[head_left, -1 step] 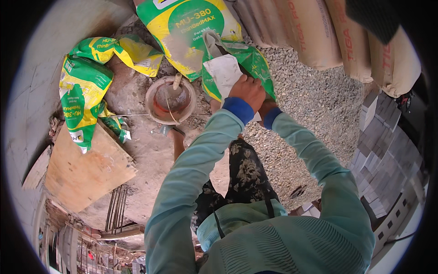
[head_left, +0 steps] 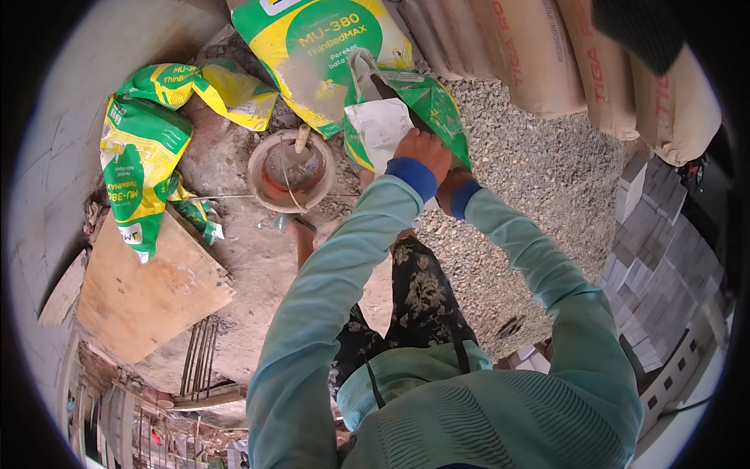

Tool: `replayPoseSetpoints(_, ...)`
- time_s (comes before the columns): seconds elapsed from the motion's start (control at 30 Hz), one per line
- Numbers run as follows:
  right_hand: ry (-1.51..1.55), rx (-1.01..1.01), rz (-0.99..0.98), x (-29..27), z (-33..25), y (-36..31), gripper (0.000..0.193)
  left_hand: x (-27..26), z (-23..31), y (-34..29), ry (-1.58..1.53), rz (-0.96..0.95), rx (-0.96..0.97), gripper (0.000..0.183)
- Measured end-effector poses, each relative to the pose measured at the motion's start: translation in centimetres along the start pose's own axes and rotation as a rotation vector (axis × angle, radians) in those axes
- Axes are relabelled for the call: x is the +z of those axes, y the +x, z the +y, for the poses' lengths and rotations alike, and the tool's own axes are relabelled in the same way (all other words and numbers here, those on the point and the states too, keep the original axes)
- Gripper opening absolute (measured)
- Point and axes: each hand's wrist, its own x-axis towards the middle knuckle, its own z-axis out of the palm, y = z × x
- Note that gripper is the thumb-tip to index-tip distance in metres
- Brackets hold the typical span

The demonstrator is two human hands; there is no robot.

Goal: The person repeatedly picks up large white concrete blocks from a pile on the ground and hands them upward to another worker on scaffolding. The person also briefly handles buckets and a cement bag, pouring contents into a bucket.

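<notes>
An opened green and yellow dry-mix bag stands before me, its mouth spread and a white inner paper flap folded out. My left hand is closed on the near rim of this bag, knuckles up. Just to its right and a little nearer, my right hand is curled against the same rim; its fingers are mostly hidden behind the wrist and cuff. What lies inside the bag is in shadow.
A round bucket with a trowel-like handle across it sits left of the bag. A full bag lies behind. Crumpled bags and a plywood sheet are at left. Gravel and brown sacks are at right.
My hands and the bag's rim have shifted very slightly. The left hand keeps its closed hold.
</notes>
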Motion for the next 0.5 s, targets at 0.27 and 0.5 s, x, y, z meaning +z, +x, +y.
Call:
replayPoseSetpoints(0.27,-0.458,-0.196,0.389,-5.6,3.2,6.1,0.032,8.2,-5.1,2.9,0.441,-0.524,-0.022,0.027)
replayPoseSetpoints(0.5,-0.538,0.059,0.495,-4.8,15.2,8.5,0.035,7.8,-5.9,-0.9,0.05,-0.437,-0.375,0.028)
